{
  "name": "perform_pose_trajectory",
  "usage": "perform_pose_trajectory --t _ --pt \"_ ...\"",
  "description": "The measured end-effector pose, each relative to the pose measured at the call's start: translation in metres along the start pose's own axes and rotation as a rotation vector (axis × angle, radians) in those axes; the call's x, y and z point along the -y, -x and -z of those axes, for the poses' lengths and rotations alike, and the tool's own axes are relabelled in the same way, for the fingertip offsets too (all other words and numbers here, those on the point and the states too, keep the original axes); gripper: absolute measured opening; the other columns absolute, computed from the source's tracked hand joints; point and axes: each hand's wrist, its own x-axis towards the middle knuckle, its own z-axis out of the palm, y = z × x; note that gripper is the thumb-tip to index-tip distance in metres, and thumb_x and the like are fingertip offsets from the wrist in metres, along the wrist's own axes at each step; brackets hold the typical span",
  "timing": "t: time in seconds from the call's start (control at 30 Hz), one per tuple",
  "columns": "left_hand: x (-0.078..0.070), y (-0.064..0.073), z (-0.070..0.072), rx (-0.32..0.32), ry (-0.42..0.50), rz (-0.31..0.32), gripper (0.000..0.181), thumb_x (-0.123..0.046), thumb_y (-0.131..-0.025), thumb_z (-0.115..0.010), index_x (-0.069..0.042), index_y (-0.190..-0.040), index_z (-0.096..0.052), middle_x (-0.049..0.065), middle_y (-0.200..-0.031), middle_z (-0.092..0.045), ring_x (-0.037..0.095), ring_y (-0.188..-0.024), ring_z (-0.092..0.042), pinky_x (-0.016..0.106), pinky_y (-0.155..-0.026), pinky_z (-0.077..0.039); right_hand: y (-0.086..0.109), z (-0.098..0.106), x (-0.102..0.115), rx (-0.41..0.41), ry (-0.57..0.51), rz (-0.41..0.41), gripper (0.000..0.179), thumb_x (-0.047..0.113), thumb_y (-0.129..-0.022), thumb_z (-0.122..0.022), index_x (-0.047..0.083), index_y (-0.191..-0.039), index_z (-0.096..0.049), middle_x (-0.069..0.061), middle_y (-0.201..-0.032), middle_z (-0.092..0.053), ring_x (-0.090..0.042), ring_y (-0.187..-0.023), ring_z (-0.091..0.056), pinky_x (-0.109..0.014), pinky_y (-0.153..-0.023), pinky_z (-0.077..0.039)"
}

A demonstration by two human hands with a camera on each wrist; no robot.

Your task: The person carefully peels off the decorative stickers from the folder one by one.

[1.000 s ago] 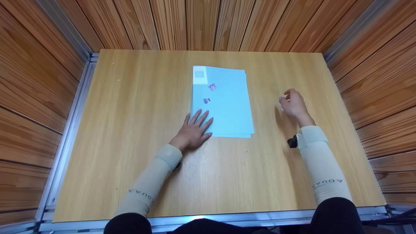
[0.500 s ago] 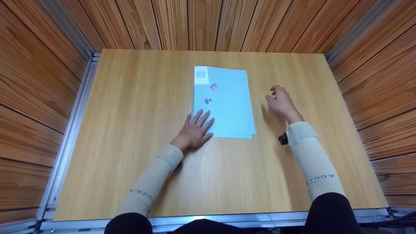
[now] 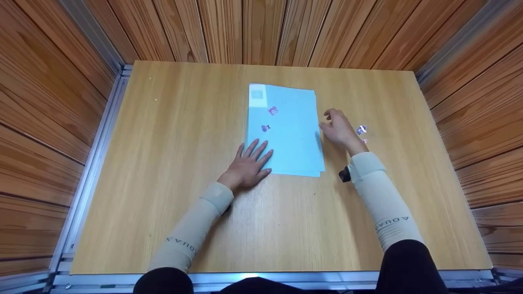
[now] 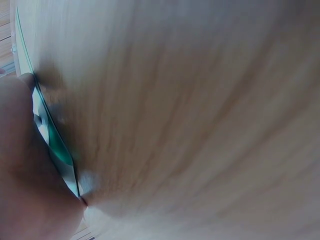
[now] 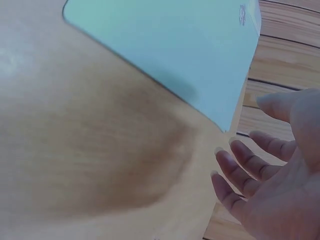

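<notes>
A light blue sheet (image 3: pixel 294 143) lies in the middle of the table with another layer peeking out under its right and lower edges. Two small pink-purple stickers (image 3: pixel 273 110) and a whitish square patch (image 3: pixel 257 95) show on its left part. With fingers spread, my left hand (image 3: pixel 245 168) rests on the sheet's lower left corner. My right hand (image 3: pixel 338 128) hovers just off the sheet's right edge, fingers loosely bent, and in the right wrist view nothing is between them. Behind that hand, two small shiny purple-pink cutouts (image 3: pixel 361 130) lie on the table.
The wooden table (image 3: pixel 179 139) is framed by metal rails, with wood-panelled walls (image 3: pixel 261 32) on the far side and both flanks. Tiny white specks lie near the table's far left corner.
My right hand has moved left from the small cutouts to the sheet's right edge, leaving the cutouts in view behind it. The left hand stays in place on the sheet.
</notes>
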Motion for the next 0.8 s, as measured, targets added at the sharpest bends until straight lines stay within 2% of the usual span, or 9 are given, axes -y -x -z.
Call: perform_pose_trajectory --t 0.23,0.5,0.8 --pt "0.005 -0.005 -0.008 0.000 -0.010 0.000 0.069 -0.058 -0.107 -0.030 -0.029 -0.166 -0.010 0.001 -0.173 0.007 0.029 -0.158 0.015 0.061 -0.123 0.007 -0.007 -0.016 0.006 0.022 -0.010 0.038 0.053 0.026 -0.106 -0.054 0.001 -0.151 -0.039 -0.020 -0.147 -0.043 -0.039 -0.135 -0.047 -0.054 -0.109 -0.045" --pt "-0.001 0.000 0.002 -0.002 -0.024 0.001 0.068 -0.053 -0.108 -0.035 -0.025 -0.166 -0.014 0.004 -0.173 0.001 0.032 -0.158 0.008 0.063 -0.123 0.000 -0.016 -0.031 0.016 0.066 0.032 0.070 0.051 0.023 -0.107 -0.053 0.001 -0.150 -0.040 -0.021 -0.146 -0.043 -0.038 -0.134 -0.046 -0.054 -0.111 -0.042" --pt "0.001 -0.002 0.001 0.018 0.021 0.006 0.068 -0.056 -0.108 -0.034 -0.028 -0.166 -0.013 0.002 -0.173 0.004 0.030 -0.158 0.011 0.061 -0.123 0.006 -0.026 -0.045 0.027 0.087 0.044 0.072 0.051 0.022 -0.106 -0.054 0.000 -0.149 -0.041 -0.021 -0.141 -0.045 -0.037 -0.130 -0.047 -0.054 -0.109 -0.042"
